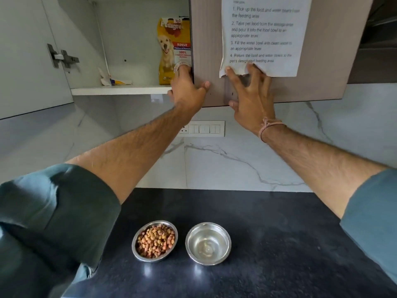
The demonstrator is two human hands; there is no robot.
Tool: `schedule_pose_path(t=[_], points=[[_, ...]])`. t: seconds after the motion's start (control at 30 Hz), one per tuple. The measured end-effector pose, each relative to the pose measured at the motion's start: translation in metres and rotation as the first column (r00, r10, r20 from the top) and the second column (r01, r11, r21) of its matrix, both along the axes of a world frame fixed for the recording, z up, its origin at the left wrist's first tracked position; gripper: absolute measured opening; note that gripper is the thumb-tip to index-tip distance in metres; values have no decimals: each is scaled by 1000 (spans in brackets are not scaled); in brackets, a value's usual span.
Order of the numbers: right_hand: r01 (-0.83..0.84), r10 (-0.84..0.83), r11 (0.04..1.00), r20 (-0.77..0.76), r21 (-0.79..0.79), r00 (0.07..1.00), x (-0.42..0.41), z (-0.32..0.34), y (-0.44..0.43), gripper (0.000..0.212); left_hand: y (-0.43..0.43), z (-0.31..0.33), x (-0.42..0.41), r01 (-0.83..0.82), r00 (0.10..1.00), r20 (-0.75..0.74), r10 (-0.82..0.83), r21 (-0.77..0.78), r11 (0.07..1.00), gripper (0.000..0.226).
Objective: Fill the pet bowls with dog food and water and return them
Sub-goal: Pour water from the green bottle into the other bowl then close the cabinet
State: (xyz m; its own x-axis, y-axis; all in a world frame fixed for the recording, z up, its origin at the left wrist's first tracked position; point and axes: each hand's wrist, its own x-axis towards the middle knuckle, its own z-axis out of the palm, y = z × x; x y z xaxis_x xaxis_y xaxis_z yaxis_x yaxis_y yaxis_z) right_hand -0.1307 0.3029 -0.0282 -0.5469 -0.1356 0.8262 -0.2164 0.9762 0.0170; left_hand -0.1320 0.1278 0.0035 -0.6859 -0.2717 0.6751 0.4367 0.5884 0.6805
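Observation:
A yellow dog food bag (169,50) stands upright on the shelf (120,90) of the open upper cabinet. My left hand (187,89) grips the left edge of the wood-grain cabinet door (206,39), with its fingers behind the edge next to the bag and its thumb on the front. My right hand (250,93) lies spread on the lower front of that door, fingertips on the bottom of a taped instruction sheet (264,35). On the dark counter (279,244) below sit a steel bowl of kibble (155,240) and a second steel bowl (208,243); whether it holds water I cannot tell.
The cabinet's left door (28,61) stands swung wide open. A small crumpled packet (111,79) lies on the shelf. A white switch panel (204,128) is set in the marble backsplash. The two bowls stand side by side near the counter's front.

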Motion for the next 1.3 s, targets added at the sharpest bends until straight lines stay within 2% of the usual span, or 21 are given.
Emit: schedule_pose_path(t=[0.1,0.37,0.6,0.87,1.13,1.3], points=[[45,-45,999,3,-12,999,-11,-1,-9,88,-5,0,-26,-128,991,5,131,-146,981,61],[127,-126,992,16,-18,992,-33,-3,-20,87,-12,0,-64,-143,989,-6,146,-233,962,68],[204,-204,979,24,-6,979,-48,-3,-26,90,-14,0,-82,-123,992,-8,125,-270,955,69],[260,-260,965,26,-4,965,-63,-4,-30,92,-8,-1,-96,-103,992,48,118,-242,965,55],[280,-280,960,9,-28,960,-70,-9,-32,97,-9,-7,-106,-99,994,20,106,-227,969,51],[268,-266,963,80,-11,961,-63,-3,-34,94,-12,-4,-101,-53,995,73,73,-246,968,53]])
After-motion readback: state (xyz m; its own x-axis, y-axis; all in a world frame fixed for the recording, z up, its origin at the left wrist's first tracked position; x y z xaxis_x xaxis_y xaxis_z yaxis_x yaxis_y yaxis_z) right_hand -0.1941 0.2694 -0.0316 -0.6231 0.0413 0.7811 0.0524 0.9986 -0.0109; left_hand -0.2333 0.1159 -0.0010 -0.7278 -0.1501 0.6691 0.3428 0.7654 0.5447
